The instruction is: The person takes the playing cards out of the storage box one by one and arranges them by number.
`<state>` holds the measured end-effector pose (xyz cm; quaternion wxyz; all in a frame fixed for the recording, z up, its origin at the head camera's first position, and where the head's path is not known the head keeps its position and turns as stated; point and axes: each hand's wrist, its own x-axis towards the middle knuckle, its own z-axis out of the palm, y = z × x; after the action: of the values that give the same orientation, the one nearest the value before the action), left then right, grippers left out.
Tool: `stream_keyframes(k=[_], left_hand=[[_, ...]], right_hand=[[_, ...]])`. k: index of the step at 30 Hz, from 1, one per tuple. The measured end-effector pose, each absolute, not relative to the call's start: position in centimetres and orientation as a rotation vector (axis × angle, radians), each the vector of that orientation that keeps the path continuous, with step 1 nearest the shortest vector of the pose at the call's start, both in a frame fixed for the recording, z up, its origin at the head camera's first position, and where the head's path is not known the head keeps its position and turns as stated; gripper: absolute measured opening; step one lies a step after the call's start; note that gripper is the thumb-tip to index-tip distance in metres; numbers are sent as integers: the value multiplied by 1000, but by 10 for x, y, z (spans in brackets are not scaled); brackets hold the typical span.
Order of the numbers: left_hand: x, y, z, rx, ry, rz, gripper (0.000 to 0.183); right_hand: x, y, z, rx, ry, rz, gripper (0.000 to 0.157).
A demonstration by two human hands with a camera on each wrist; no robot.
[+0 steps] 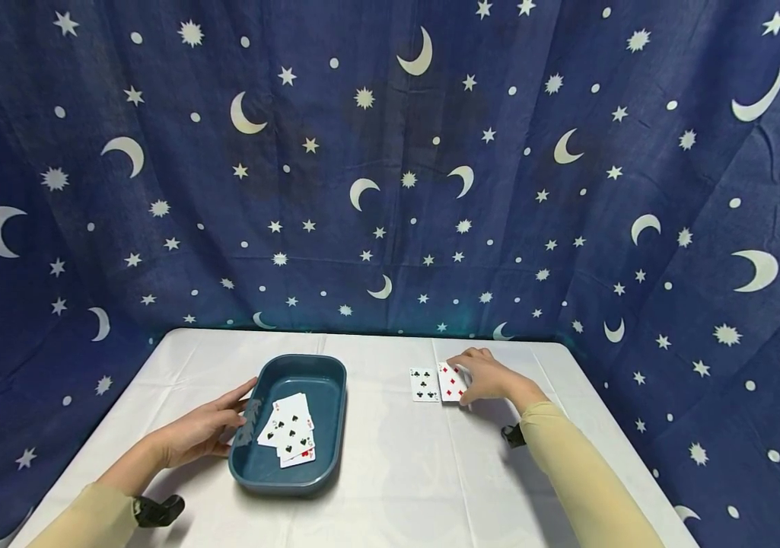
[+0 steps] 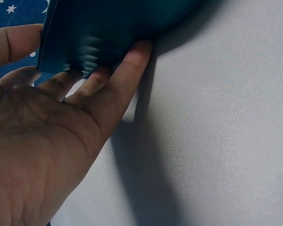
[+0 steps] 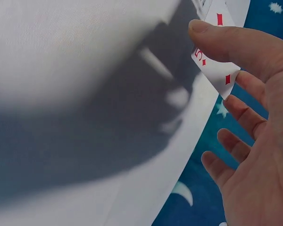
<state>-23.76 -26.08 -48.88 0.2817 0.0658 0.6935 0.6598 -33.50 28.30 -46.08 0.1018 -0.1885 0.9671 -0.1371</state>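
Note:
The left hand (image 1: 203,426) is at the left side of a dark teal tray (image 1: 343,426). In the left wrist view its thumb reaches the tray's edge and its other fingers lie along the outer wall. A small overlapping pile of playing cards (image 1: 291,428), a spade card on top, lies inside the tray. To the right, the right hand (image 1: 492,377) pinches a five of diamonds (image 3: 221,70) between thumb and fingers. In the right wrist view that card is tilted. Just left of it, a club card (image 1: 424,385) lies face up on the table.
A white cloth covers the table (image 1: 390,472). Behind it and along both sides hangs a dark blue curtain (image 1: 390,251) with moons and stars. Each wrist wears a black device (image 1: 157,511).

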Motion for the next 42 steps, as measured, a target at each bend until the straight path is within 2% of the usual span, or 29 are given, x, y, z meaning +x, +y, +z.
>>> stream_keyframes(k=[17,42], left_hand=[[-239,-258,-489,140,1886,1760,84],[-235,-259,-487,131,1898,1753,84]], right_hand=[[-351,319,-480,-439,2810,-382,86],[-352,310,-476,-333,2755,-310,84]])
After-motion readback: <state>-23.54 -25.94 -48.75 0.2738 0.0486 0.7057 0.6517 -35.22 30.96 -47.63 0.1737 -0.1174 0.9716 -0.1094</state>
